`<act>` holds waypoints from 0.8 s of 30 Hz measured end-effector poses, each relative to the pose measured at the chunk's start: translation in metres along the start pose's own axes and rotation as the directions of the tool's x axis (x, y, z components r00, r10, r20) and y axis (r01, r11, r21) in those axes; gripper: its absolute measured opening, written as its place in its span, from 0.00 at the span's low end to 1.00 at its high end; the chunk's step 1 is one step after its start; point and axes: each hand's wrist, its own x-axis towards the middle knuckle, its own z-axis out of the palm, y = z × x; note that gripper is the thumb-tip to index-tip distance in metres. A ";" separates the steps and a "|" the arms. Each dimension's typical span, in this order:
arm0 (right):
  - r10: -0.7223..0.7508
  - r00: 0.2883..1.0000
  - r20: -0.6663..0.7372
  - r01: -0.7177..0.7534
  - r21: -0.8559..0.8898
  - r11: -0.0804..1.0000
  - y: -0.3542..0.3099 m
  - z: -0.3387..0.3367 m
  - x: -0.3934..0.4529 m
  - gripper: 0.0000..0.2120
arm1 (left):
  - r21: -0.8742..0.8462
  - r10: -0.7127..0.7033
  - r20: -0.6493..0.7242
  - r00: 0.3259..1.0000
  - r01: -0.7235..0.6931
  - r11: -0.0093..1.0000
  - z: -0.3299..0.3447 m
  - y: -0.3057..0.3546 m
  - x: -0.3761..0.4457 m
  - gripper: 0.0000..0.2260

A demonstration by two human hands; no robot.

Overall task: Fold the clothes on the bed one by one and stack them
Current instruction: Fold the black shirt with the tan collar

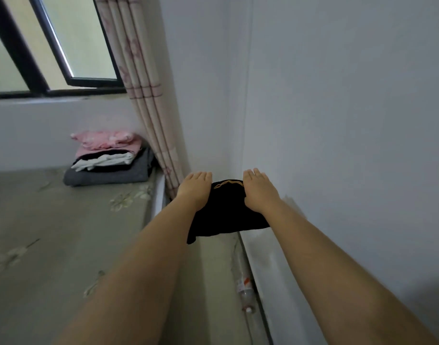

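1. Both arms are stretched forward, and between them rides a folded black garment [226, 215] with a bit of gold trim at its far edge, held up off the bed [52, 245] near the bed's right edge, by the wall [338, 120].
2. The left hand [195, 186] lies on the garment's left end, fingers straight and together on top. Whether a thumb is tucked underneath I cannot tell.
3. The right hand [257, 189] mirrors it on the right end, fingers flat and pointing forward. Its underside is hidden too.
4. The garment's long axis runs left to right, spanning from one hand to the other, with a loose corner drooping at the near left.
5. Now the key relation: the stack of folded clothes [109, 160], pink on top, then white and black, grey at the bottom, sits at the bed's far corner beside the curtain [141, 95], well apart from the hands and off to their left.
6. The left hand is the nearer one to that stack, so I judge the carry must swing leftward and away, keeping the bundle level.
7. A plastic bottle [244, 290] lies in the gap along the wall, out of play.
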 end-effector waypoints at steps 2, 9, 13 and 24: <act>-0.056 0.998 0.020 0.056 0.014 0.998 -0.008 0.008 0.036 0.28 | 0.015 -0.054 0.007 0.998 0.054 0.998 0.012 -0.022 0.018 0.22; -0.193 0.979 0.062 0.190 0.049 0.981 -0.056 0.017 0.175 0.27 | 0.030 -0.166 0.055 0.985 0.165 0.986 0.037 -0.127 0.099 0.21; -0.217 0.972 0.093 0.213 0.051 0.976 -0.085 0.015 0.268 0.24 | 0.010 -0.193 0.078 0.978 0.193 0.981 0.045 -0.197 0.159 0.21; -0.329 0.935 0.136 0.323 0.064 0.944 -0.185 0.036 0.498 0.21 | -0.032 -0.383 0.145 0.912 0.391 0.920 0.101 -0.374 0.282 0.24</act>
